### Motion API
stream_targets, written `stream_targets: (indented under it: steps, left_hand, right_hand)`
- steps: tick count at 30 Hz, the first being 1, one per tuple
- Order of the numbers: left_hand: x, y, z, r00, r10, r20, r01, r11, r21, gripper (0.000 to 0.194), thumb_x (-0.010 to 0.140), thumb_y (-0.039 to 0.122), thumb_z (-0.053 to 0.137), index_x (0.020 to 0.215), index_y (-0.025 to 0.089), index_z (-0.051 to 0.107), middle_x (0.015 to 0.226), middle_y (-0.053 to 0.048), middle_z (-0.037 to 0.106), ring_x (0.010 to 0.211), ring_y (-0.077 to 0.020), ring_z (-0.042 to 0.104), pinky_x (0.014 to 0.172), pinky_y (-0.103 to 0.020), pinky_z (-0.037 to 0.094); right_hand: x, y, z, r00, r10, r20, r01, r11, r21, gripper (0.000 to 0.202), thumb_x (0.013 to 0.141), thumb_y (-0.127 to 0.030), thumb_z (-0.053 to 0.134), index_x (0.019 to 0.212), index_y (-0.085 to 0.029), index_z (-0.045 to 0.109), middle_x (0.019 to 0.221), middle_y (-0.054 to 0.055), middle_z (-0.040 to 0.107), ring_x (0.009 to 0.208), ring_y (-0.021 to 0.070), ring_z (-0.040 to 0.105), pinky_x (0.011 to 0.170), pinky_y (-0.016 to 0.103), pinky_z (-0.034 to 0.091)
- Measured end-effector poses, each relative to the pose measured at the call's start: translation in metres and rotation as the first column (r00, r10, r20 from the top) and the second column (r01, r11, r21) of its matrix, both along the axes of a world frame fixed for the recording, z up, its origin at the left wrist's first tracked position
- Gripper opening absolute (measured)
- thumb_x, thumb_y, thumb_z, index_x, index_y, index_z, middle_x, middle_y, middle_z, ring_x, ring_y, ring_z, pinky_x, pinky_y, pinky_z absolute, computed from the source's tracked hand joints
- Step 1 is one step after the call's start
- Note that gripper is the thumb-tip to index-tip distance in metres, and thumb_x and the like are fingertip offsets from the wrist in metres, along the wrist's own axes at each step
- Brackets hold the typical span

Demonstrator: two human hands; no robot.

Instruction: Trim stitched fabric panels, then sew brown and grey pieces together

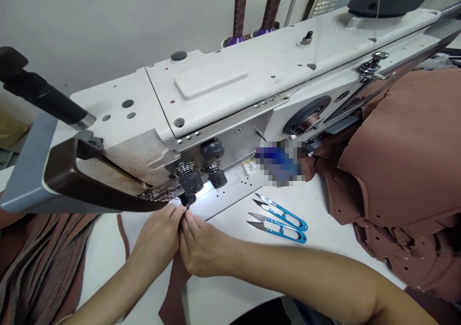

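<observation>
My left hand (pixel 162 231) and my right hand (pixel 201 243) meet close under the head of a white sewing machine (pixel 216 85). Their fingers are pinched together on a strip of brown leather (pixel 176 282), which hangs from between them toward the front edge of the table. Part of the strip is covered by my hands, and the machine's head hides the needle. To the right of my right hand lie two blue thread snips (pixel 284 226), side by side on the white table.
Stacked brown leather pieces (pixel 403 157) cover the right side. More leather strips (pixel 46 262) lie bunched at the left. Two brown thread cones (pixel 240 15) stand behind the machine. A dark curved lever (pixel 79 171) juts from its left end.
</observation>
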State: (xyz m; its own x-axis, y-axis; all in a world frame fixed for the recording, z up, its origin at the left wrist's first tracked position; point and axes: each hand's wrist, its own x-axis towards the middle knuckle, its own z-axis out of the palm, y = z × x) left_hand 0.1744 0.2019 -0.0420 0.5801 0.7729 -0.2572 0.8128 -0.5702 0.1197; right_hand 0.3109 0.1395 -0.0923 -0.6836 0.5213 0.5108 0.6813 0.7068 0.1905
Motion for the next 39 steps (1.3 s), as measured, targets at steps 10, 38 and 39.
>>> stream_targets:
  steps: [10, 38, 39]
  left_hand:
    - [-0.006, -0.002, -0.007, 0.99, -0.126, 0.066, 0.112, 0.977, 0.184, 0.036, 0.079, 0.002, 0.038, 0.103, 0.015, 0.062, 0.089, -0.009, 0.063, 0.081, -0.0208, 0.057, 0.076, -0.034, 0.046]
    - [-0.006, 0.004, -0.012, 0.987, -0.133, -0.093, 0.155, 0.945, 0.287, 0.044, 0.08, 0.002, 0.043, 0.12, 0.009, 0.06, 0.102, -0.017, 0.065, 0.094, -0.03, 0.059, 0.083, -0.042, 0.047]
    - [-0.006, 0.005, -0.012, 0.986, -0.131, -0.101, 0.155, 0.945, 0.288, 0.044, 0.081, 0.002, 0.043, 0.12, 0.009, 0.06, 0.103, -0.017, 0.065, 0.095, -0.0303, 0.059, 0.083, -0.042, 0.047]
  right_hand:
    - [0.002, -0.012, 0.003, 1.0, -0.017, -0.009, 0.017, 1.0, 0.003, 0.032, 0.086, -0.01, 0.04, 0.102, 0.008, 0.061, 0.105, 0.031, 0.064, 0.099, 0.0374, 0.064, 0.086, 0.056, 0.046]
    - [0.014, 0.0, 0.006, 1.0, 0.003, 0.002, -0.003, 0.995, -0.102, 0.035, 0.088, -0.012, 0.038, 0.107, 0.008, 0.059, 0.114, 0.03, 0.06, 0.109, 0.037, 0.059, 0.095, 0.052, 0.043]
    - [0.015, 0.001, 0.005, 1.0, 0.002, 0.007, -0.001, 0.994, -0.111, 0.035, 0.089, -0.012, 0.038, 0.108, 0.008, 0.059, 0.114, 0.03, 0.06, 0.11, 0.0367, 0.059, 0.096, 0.052, 0.042]
